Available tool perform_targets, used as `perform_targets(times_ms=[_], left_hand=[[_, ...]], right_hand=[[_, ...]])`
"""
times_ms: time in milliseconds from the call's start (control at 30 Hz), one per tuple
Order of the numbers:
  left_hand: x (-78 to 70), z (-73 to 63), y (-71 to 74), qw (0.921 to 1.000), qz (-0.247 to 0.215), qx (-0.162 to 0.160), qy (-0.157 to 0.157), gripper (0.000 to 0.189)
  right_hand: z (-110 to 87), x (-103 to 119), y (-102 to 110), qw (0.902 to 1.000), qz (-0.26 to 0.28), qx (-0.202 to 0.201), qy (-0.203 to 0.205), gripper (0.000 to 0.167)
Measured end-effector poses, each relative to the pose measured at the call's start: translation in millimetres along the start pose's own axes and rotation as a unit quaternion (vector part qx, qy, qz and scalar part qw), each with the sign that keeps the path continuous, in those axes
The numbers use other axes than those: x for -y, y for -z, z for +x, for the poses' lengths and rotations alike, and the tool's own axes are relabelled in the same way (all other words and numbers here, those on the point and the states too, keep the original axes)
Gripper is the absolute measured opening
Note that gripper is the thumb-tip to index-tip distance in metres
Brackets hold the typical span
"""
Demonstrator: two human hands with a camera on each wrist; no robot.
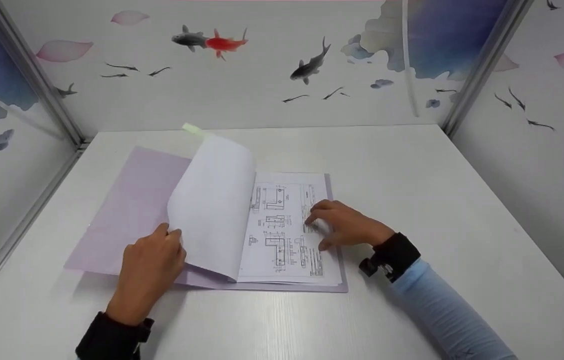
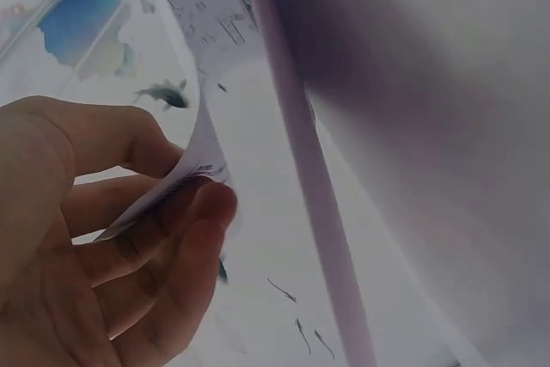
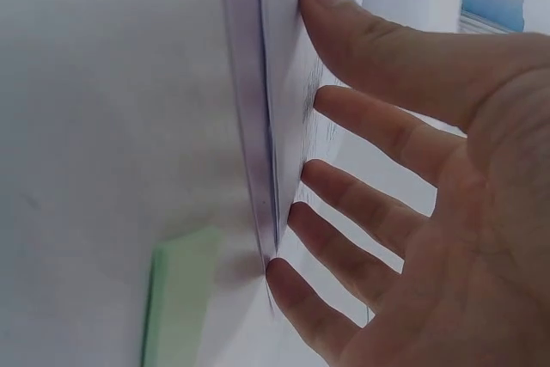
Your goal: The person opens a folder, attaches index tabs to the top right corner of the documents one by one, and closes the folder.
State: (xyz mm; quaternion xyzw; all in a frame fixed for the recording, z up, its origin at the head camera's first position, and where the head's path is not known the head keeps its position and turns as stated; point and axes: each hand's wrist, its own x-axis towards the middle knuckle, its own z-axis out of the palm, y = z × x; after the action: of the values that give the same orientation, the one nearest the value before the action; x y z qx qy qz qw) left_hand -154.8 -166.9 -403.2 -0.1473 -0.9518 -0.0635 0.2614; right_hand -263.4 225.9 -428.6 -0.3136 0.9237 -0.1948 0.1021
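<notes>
A lilac folder [image 1: 131, 205] lies spread on the white table. My left hand [image 1: 154, 267] pinches the left edge of a turned-up white sheet [image 1: 214, 205], which curves over the folder's left side. In the left wrist view, the bent paper [image 2: 193, 148] passes between thumb and fingers, with print on one face. A technical drawing [image 1: 282, 225] lies exposed on the right side. My right hand [image 1: 347, 225] rests its spread fingertips on the drawing's right part; in the right wrist view, the thumb and fingers [image 3: 352, 186] reach the paper and folder edge.
A pale green strip [image 1: 192, 130] sticks out beyond the raised sheet's far corner. White panels [image 1: 261, 90] painted with fish and petals enclose the table [image 1: 387, 170] at the back and both sides. Metal posts [image 1: 482, 65] stand at the back corners.
</notes>
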Motion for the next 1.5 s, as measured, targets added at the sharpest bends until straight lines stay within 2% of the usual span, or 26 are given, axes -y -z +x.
perform_targets(times_ms=[67, 200, 467, 567, 700, 733, 800, 867, 967, 1067, 1133, 1200, 1300, 1400, 1500], left_hand=[[5.6, -6.4, 0.3, 0.9998, 0.01, 0.012, 0.01, 0.033], [11.9, -13.8, -1.0, 0.9987, 0.018, 0.042, 0.024, 0.036], [12.8, -17.1, -4.0, 0.9926, 0.008, 0.108, 0.055, 0.039], [13.7, -17.2, -3.5, 0.9846, -0.008, 0.157, 0.076, 0.038], [14.6, -17.0, -2.3, 0.9678, -0.029, 0.228, 0.103, 0.032], [14.7, -17.1, -2.5, 0.9667, -0.029, 0.232, 0.103, 0.031], [14.1, -17.1, -3.7, 0.9697, -0.027, 0.222, 0.098, 0.029], [11.6, -16.9, -6.0, 0.9792, -0.016, 0.186, 0.08, 0.029], [4.0, -14.6, -11.5, 0.9935, 0.0, 0.103, 0.049, 0.023], [-12.6, -8.1, -18.2, 0.9992, -0.007, 0.038, 0.012, 0.019], [-30.5, -2.5, -22.2, 0.999, -0.033, 0.023, -0.017, 0.026], [-53.1, 3.2, -26.1, 0.9956, -0.066, 0.028, -0.06, 0.029], [-89.4, 13.3, -31.0, 0.9837, -0.089, 0.071, -0.139, 0.031], [-119.0, 28.6, -39.1, 0.9684, -0.071, 0.124, -0.205, 0.034], [-137.7, 45.1, -49.2, 0.9563, -0.046, 0.165, -0.237, 0.034]], right_hand=[[0.7, 1.4, -0.1, 1.0, 0.003, 0.0, 0.001, 0.051], [0.7, 2.3, 0.2, 1.0, 0.005, -0.002, -0.002, 0.052], [0.5, 1.8, -0.2, 0.9999, 0.01, -0.001, -0.005, 0.052], [0.6, 1.8, -1.6, 0.9999, 0.011, -0.001, -0.005, 0.051], [-0.6, 0.9, -1.0, 0.9999, 0.014, -0.003, 0.001, 0.05], [-0.8, 0.7, -0.7, 0.9999, 0.013, -0.003, 0.002, 0.05], [-1.0, 0.9, -0.3, 0.9999, 0.013, -0.004, 0.001, 0.051], [-0.6, 1.4, -0.7, 0.9999, 0.01, -0.006, -0.002, 0.051], [0.3, 3.0, -3.2, 0.9999, 0.006, 0.0, -0.013, 0.051], [1.2, 5.0, -6.4, 0.9996, 0.005, 0.01, -0.025, 0.051], [1.3, 5.7, -7.9, 0.9995, 0.006, 0.013, -0.028, 0.051], [1.0, 5.4, -8.2, 0.9996, 0.006, 0.013, -0.026, 0.051], [0.4, 3.8, -6.9, 0.9998, 0.006, 0.009, -0.019, 0.052], [0.1, 1.9, -5.0, 0.9999, 0.002, 0.002, -0.015, 0.052], [0.3, 1.2, -4.2, 1.0, -0.002, -0.001, -0.003, 0.052]])
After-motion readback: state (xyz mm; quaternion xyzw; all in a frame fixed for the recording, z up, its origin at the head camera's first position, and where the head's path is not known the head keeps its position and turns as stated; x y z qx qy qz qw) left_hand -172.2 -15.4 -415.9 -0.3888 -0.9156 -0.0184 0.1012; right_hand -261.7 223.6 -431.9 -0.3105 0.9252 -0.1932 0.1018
